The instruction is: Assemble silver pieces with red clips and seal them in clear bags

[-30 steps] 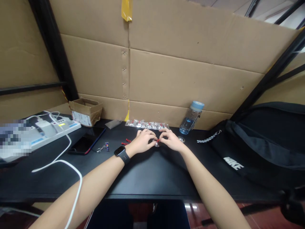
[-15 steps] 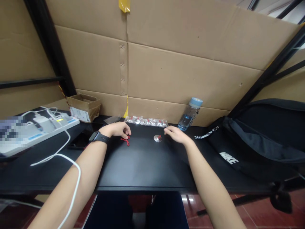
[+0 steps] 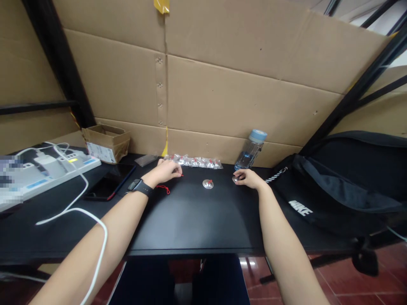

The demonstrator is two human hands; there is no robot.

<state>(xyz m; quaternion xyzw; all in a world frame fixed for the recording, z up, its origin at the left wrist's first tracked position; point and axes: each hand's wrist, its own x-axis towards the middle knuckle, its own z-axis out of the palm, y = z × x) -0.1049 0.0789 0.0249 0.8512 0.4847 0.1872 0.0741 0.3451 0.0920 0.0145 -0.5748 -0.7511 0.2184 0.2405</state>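
My left hand (image 3: 168, 171), wearing a black watch, is closed in a pinch near the back of the black table, with a short bit of red cord (image 3: 182, 175) poking out at the fingertips. Below that wrist lies a looped red cord (image 3: 164, 189). A shiny round metal disc (image 3: 208, 184) with a red piece at its centre rests on the table between my hands. Farther right, my right hand (image 3: 248, 178) is closed on the edge of a second shiny metal disc (image 3: 235, 179), partly covered by my fingers.
Several similar discs in a clear plastic strip (image 3: 197, 162) line the cardboard wall (image 3: 222, 110). A water bottle (image 3: 249, 150) and a black backpack (image 3: 337, 186) stand right. Leftward are an open carton (image 3: 108, 143), a phone (image 3: 110, 182), a power strip (image 3: 41, 180) and a white cable (image 3: 101, 237).
My right hand has moved right, away from the middle disc, and a second disc now shows in its fingers. My left hand has shifted slightly right and back, leaving the looped cord beside its wrist.
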